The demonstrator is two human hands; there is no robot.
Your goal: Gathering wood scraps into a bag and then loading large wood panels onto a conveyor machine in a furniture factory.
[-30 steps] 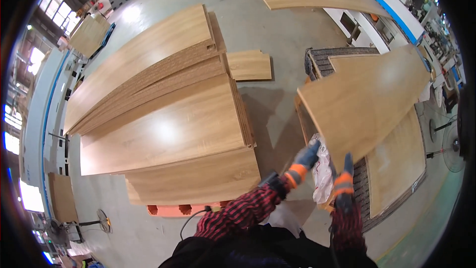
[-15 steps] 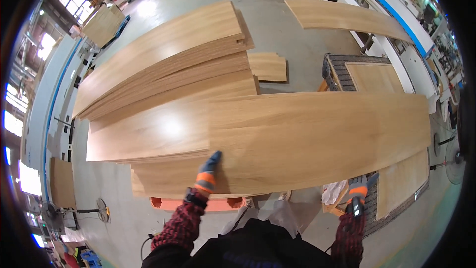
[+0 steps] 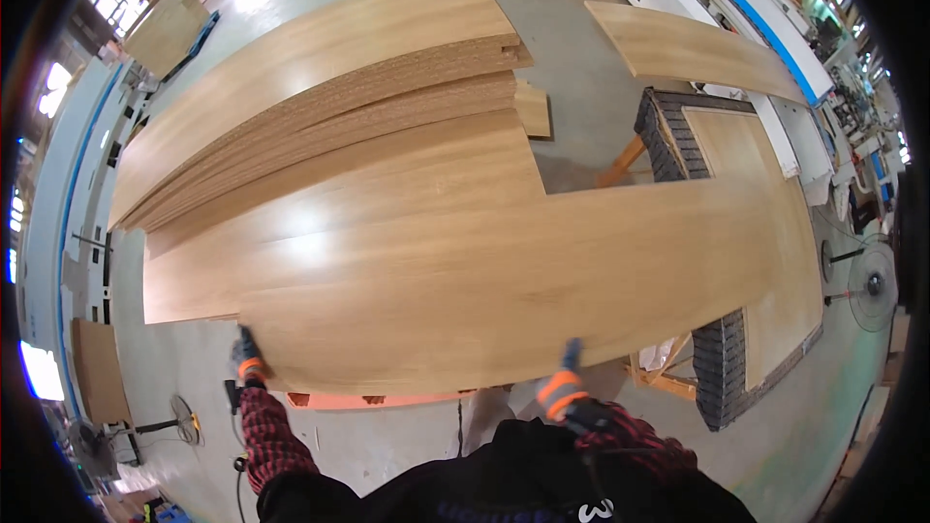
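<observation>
The wooden panel (image 3: 504, 281) now lies farther across the stack (image 3: 320, 107); left hand (image 3: 248, 358) and right hand (image 3: 562, 389) apparently pinch its near edge, fingers closed.

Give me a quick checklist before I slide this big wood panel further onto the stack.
1. Left hand on the panel's near left corner: ok.
2. Right hand gripping the near edge of the panel: ok.
3. Panel lying flat over the stack of boards: ok.
4. Right end of the panel free of the roller table: not ok, it overhangs it.
5. Fingers free of the gap under the panel: cannot tell, the underside is hidden.
6. Floor by my feet free of trip hazards: not ok, a cable runs there.
</observation>
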